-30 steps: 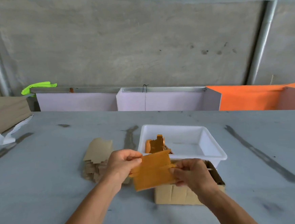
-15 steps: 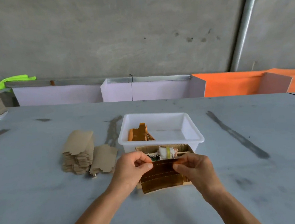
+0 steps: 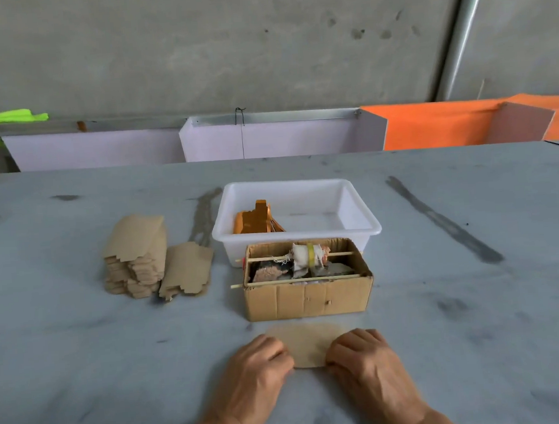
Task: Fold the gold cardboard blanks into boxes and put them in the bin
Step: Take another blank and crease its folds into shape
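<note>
A cardboard blank (image 3: 307,343) lies flat on the grey table, its plain tan side up, just in front of the brown carton. My left hand (image 3: 257,371) presses on its left end and my right hand (image 3: 366,360) on its right end, fingers curled down over it. A white plastic bin (image 3: 359,219) stands behind the carton and holds a folded gold box (image 3: 253,219) in its left corner. A stack of flat blanks (image 3: 138,256) sits at the left, with one loose blank (image 3: 187,272) leaning beside it.
A brown carton (image 3: 308,296) with rags, a cloth roll and two thin sticks stands between my hands and the bin. Lilac and orange panels (image 3: 282,138) line the table's far edge below a concrete wall. A neon-green cloth (image 3: 0,121) hangs at the far left.
The blank has come down from in front of the carton to the table, turned tan side up. Both hands moved toward me and now press it flat.
</note>
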